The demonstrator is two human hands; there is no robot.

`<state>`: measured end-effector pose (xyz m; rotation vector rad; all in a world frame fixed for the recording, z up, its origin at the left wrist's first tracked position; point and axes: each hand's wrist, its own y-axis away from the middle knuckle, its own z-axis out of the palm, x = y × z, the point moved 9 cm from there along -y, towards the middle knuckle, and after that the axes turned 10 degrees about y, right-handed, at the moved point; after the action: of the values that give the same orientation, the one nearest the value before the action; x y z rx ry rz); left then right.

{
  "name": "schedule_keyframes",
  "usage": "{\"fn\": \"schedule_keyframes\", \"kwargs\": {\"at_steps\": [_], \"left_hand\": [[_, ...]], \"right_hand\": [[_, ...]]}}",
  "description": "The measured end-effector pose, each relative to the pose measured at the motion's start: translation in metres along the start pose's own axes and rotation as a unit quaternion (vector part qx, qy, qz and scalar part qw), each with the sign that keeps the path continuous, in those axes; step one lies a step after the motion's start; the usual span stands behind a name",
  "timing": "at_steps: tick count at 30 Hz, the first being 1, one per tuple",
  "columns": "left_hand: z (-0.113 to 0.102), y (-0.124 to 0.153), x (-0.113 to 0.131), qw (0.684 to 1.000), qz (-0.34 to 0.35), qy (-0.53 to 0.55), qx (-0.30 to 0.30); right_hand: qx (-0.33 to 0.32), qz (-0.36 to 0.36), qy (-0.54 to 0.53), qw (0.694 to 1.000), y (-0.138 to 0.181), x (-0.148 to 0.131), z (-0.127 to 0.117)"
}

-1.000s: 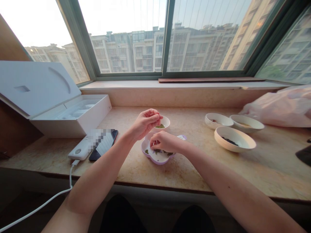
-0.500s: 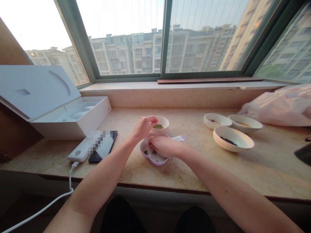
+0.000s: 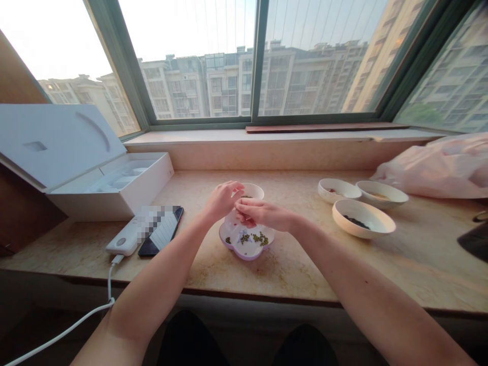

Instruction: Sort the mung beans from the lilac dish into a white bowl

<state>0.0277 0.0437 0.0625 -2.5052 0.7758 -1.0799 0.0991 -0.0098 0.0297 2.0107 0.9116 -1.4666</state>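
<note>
A lilac, lobed dish point(image 3: 246, 249) with scattered green beans sits on the stone sill in front of me. Just behind it stands a small white bowl point(image 3: 254, 191) with green beans, partly hidden by my hands. My left hand point(image 3: 222, 200) hovers at that bowl's near rim with its fingers curled together. My right hand point(image 3: 259, 213) is raised over the back of the lilac dish, fingers pinched, its tips meeting those of the left hand. What either pinch holds is too small to make out.
Three cream bowls point(image 3: 362, 217) stand to the right, with a pink plastic bag point(image 3: 438, 168) behind them. To the left lie a phone point(image 3: 162, 231), a white power bank point(image 3: 125, 239) with its cable, and an open white box point(image 3: 95, 183).
My right hand has lifted out of the lilac dish and moved back toward the white bowl, uncovering the beans. My left hand stayed near the bowl's rim.
</note>
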Motion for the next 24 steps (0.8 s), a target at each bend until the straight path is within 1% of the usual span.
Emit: {"fn": "schedule_keyframes", "kwargs": {"at_steps": [3,5,7,9,12,16,19,21,24], "left_hand": [[-0.003,0.002,0.007,1.0,0.011,-0.019,-0.005],[-0.003,0.004,0.014,0.999,0.022,-0.036,-0.02],[-0.002,0.005,0.019,0.997,0.031,-0.048,-0.044],[0.003,0.007,0.024,0.995,0.042,-0.045,-0.077],[0.015,0.011,0.029,0.988,0.059,-0.027,-0.139],[0.037,0.019,0.022,0.975,0.049,-0.003,-0.218],[0.051,0.028,0.022,0.959,0.048,0.015,-0.28],[0.055,0.033,0.022,0.95,0.038,0.003,-0.311],[0.056,0.04,0.022,0.939,0.001,-0.026,-0.343]], "right_hand": [[-0.011,-0.025,-0.151,0.988,0.005,-0.013,-0.003],[-0.014,-0.034,-0.203,0.979,0.008,-0.019,-0.006],[-0.013,-0.032,-0.231,0.972,0.011,-0.022,-0.008],[-0.015,-0.03,-0.247,0.968,0.014,-0.022,-0.009],[-0.029,-0.046,-0.263,0.963,0.017,-0.026,-0.008],[-0.055,-0.062,-0.271,0.959,0.018,-0.031,-0.003],[-0.068,-0.066,-0.27,0.958,0.018,-0.033,0.0],[-0.071,-0.069,-0.265,0.959,0.017,-0.032,0.0],[-0.067,-0.069,-0.254,0.962,0.017,-0.031,-0.002]]}}
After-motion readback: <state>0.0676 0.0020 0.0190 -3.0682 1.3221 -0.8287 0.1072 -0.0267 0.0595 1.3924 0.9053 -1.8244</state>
